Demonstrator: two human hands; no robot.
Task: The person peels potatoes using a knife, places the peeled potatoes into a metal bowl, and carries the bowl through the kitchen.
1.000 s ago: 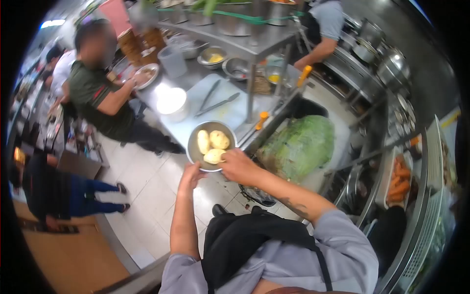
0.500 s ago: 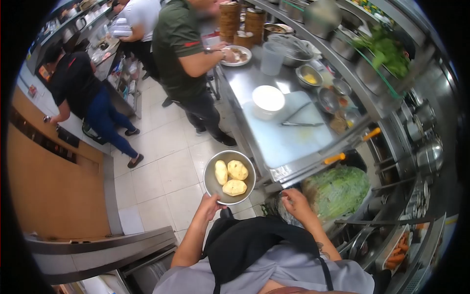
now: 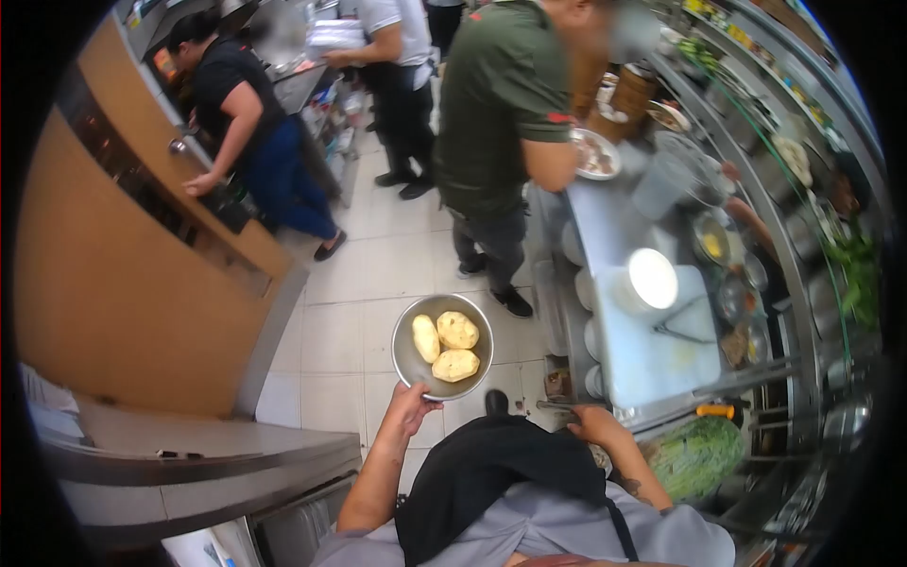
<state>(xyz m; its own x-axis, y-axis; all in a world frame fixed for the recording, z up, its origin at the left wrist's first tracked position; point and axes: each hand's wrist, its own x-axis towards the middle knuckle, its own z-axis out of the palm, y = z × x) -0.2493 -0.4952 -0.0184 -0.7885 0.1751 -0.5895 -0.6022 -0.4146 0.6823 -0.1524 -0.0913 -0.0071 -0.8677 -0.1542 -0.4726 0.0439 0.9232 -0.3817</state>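
Note:
My left hand (image 3: 411,409) grips the near rim of a round metal bowl (image 3: 405,367), held above the floor in front of me. Three peeled, pale yellow potatoes (image 3: 457,331) lie in it. Low beside the near edge of the steel worktable is my right hand (image 3: 592,424); its fingers point down and are partly hidden, and whether it holds anything I cannot tell. On the worktable nearby, a white tub (image 3: 652,280) stands on a pale cutting board (image 3: 652,364), with dark tongs (image 3: 682,321) beside it.
Leafy green cabbage (image 3: 697,457) sits low at my right. A person in a green shirt (image 3: 501,113) stands at the worktable by a plate of food (image 3: 597,156). Another person in black (image 3: 236,113) reaches to a wooden door (image 3: 142,283) at left. Tiled floor (image 3: 378,274) runs between.
My view has swung to the right and forward, so the worktable and people sit differently in it. The bowl stays in my left hand. My right hand now is by the table's near edge.

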